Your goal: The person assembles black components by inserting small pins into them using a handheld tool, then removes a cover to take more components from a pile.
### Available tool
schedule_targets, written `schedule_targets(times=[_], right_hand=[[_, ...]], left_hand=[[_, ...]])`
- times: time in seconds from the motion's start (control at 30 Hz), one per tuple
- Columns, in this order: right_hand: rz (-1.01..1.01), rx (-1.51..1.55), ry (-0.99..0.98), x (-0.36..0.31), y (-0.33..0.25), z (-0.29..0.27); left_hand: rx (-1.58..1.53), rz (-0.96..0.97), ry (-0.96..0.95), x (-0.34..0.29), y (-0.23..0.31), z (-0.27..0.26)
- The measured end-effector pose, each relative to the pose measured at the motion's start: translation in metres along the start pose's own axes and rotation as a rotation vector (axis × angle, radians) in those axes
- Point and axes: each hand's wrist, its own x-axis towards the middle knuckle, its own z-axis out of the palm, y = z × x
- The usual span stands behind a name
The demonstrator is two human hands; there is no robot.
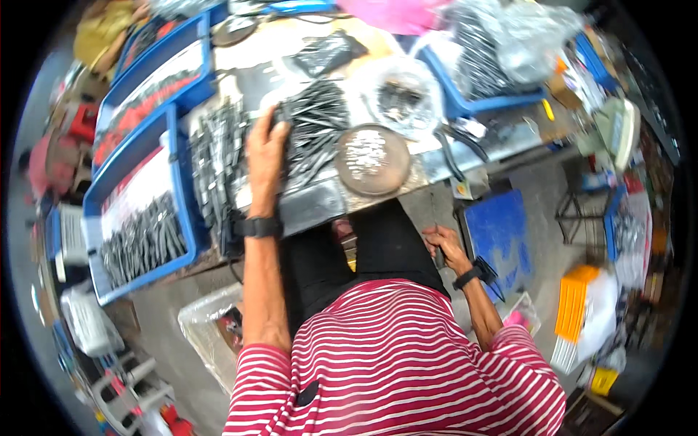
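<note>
My left hand (265,161) lies on the worktable between two piles of thin black parts, its fingers stretched out and the thumb a little apart. The left pile (217,171) is of black strips lying roughly side by side, close to the hand. To its right, more slender black pieces (317,127) lie in a fanned heap. Down beside my right thigh, my right hand (449,248) has its fingers curled around a small greyish thing that I cannot make out. A round brown dish (372,178) of small silvery pieces stands at the table's front edge.
Blue bins (190,225) with black parts line the left side. A clear bag (401,96) of small parts and black-handled pliers (458,149) lie right of the piles. Another blue bin (465,107) holds bagged black parts. A blue panel (498,236) is low at the right.
</note>
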Motion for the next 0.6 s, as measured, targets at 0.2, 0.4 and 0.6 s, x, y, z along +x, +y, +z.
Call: schedule_targets(times=[0.2, 0.4, 0.6], right_hand=[[-0.207, -0.408, 0.065, -0.022, -0.019, 0.014], [-0.267, -0.586, 0.043, -0.050, -0.046, 0.032], [-0.511, -0.775, -0.028, -0.058, -0.065, 0.063]], left_hand=[[-0.018, -0.039, 0.012, -0.003, 0.007, 0.000], [0.015, -0.025, 0.008, -0.001, 0.002, 0.001], [0.040, 0.009, 0.065, -0.001, 0.000, 0.003]])
